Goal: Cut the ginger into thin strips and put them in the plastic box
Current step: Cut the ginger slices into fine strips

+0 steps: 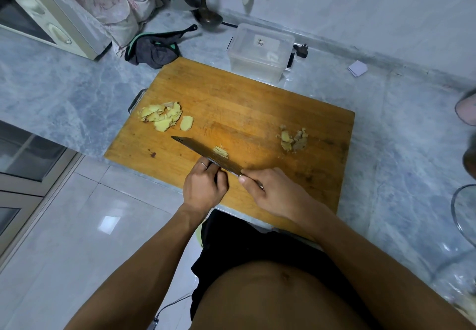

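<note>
Two hands over the cutting board [257, 113]: right hand [273, 193] fingers around the cleaver [206, 153], left hand [203, 188] fingers curled by ginger [221, 151]

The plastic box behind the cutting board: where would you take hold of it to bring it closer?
Grip the plastic box by its two short side walls, reaching over the cutting board from the near side. It stands upright, and its near wall faces the board. Whether a lid covers it is unclear.

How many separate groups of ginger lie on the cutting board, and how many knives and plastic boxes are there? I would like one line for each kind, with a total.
Ginger groups: 3 (slices, scraps, strips by the blade)
Knife: 1
Plastic box: 1
Total: 5
</note>
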Tool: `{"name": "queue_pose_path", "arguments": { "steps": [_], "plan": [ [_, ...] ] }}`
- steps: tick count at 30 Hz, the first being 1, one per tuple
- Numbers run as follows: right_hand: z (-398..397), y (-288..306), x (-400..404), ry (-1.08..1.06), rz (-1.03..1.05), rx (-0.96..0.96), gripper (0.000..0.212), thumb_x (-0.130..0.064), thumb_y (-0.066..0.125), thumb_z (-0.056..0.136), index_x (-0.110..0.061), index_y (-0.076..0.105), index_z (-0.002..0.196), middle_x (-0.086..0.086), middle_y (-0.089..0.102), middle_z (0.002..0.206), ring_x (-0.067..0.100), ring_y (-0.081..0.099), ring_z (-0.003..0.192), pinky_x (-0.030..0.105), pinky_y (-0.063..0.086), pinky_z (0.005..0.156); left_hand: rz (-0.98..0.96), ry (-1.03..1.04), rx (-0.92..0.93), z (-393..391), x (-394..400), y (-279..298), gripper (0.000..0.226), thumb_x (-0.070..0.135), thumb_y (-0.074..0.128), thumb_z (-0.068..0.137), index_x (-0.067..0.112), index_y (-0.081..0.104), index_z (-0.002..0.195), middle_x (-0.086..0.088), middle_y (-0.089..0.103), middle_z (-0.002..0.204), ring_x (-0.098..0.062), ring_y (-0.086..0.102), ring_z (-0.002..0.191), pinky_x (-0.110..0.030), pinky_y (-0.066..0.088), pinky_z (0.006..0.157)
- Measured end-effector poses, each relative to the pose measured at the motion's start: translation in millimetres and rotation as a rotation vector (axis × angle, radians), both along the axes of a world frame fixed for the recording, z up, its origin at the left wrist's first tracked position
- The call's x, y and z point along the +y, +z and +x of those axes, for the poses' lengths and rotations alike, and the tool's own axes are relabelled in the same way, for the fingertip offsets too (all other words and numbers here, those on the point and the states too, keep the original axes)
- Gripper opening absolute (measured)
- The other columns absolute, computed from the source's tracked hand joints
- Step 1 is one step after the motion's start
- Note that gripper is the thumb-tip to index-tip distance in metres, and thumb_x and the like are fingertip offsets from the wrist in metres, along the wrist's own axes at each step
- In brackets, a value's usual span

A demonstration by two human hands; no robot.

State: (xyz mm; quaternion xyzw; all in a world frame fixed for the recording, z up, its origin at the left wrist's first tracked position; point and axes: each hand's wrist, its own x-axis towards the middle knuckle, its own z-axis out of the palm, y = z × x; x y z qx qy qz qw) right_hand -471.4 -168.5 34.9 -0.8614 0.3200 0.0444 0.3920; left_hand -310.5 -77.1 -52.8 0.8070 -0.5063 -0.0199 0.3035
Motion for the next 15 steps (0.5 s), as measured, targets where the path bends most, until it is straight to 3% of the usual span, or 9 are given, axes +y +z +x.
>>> {"name": "queue_pose_path", "arguments": {
  "steps": [2,5,8,11,15],
  "plan": [
    [0,-3,3,-0.008,0.033,0.01,0.045,-0.042,0.04,0.106,-0.014,0.061,0.134,-0.011,0.052,0.07,0.023,0.054,0.081,0.037,0.048,0.074,-0.006,0.006,-0.007,-1,0,0,0.029,0.016,0.046,0.082,0.005,0.072,0.079,-0.014,0.066,0.085,-0.034,0.061,0.069,-0.026,0.044,0.051],
    [0,-4,8,-0.018,0.049,0.047,0.049,-0.046,0.038,0.105,-0.02,0.052,0.145,0.008,0.068,0.101,0.031,0.058,0.107,0.034,0.044,0.079,0.006,0.015,-0.009,0,1,-1,0.017,0.008,0.056,0.079,0.003,0.071,0.072,-0.016,0.064,0.078,-0.035,0.063,0.07,-0.028,0.045,0.051],
    [1,1,6,-0.015,0.072,0.051,0.048,-0.044,0.038,0.106,-0.02,0.054,0.143,0.007,0.067,0.098,0.032,0.057,0.111,0.035,0.045,0.081,0.016,0.016,-0.015,0,0,-2,0.01,0.004,0.061,0.075,0.004,0.071,0.075,-0.016,0.064,0.082,-0.035,0.062,0.077,-0.029,0.045,0.053],
    [0,6,3,-0.004,0.067,0.057,0.048,-0.044,0.038,0.106,-0.018,0.054,0.144,0.008,0.069,0.115,0.03,0.052,0.12,0.038,0.047,0.09,-0.001,0.031,-0.016,-3,0,0,0.013,0.006,0.058,0.075,0.006,0.07,0.077,-0.015,0.064,0.084,-0.035,0.061,0.076,-0.028,0.045,0.053],
    [-1,8,3,0.021,0.074,0.079,0.05,-0.044,0.037,0.106,-0.015,0.054,0.144,0.011,0.068,0.107,0.03,0.052,0.116,0.034,0.042,0.082,-0.004,0.037,-0.016,-2,1,0,0.015,0.008,0.057,0.077,0.005,0.072,0.079,-0.016,0.064,0.084,-0.035,0.062,0.075,-0.028,0.046,0.054]
  ]
}}
